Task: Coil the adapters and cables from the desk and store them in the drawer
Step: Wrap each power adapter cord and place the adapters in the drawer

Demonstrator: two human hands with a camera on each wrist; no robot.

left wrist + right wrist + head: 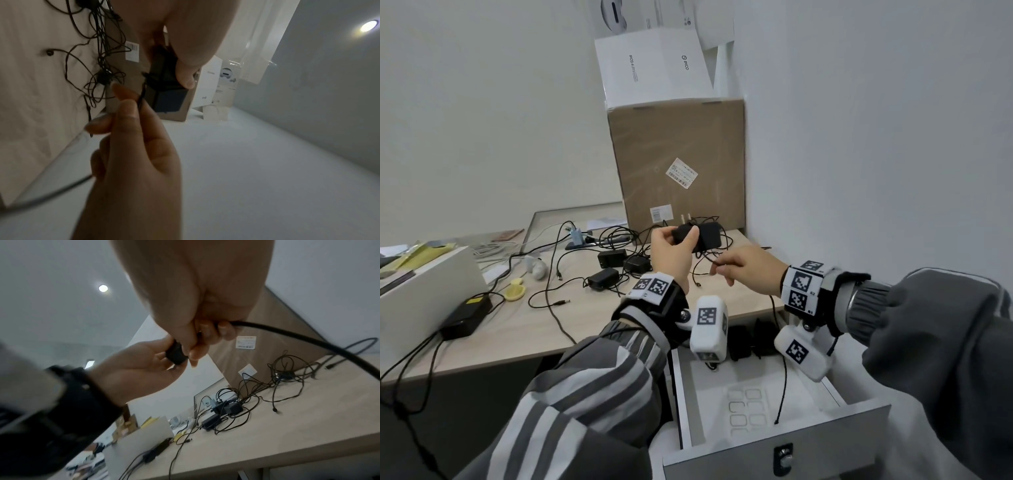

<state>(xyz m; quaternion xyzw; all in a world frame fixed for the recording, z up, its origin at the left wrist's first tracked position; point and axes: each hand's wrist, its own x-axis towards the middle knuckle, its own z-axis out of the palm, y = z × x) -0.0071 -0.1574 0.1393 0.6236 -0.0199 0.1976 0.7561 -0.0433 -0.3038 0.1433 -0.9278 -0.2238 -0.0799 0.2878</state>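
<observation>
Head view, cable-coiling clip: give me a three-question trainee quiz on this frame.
1. True or false: the drawer is open.
2. Which hand holds the black adapter? A) left hand B) right hand
3. Fill in: the right hand's fingers pinch the adapter's ____.

Key: 1 true; 2 A; 3 cable.

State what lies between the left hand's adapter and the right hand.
A short stretch of thin black cable runs from the adapter in the left hand to the right hand; the head view shows it.
</observation>
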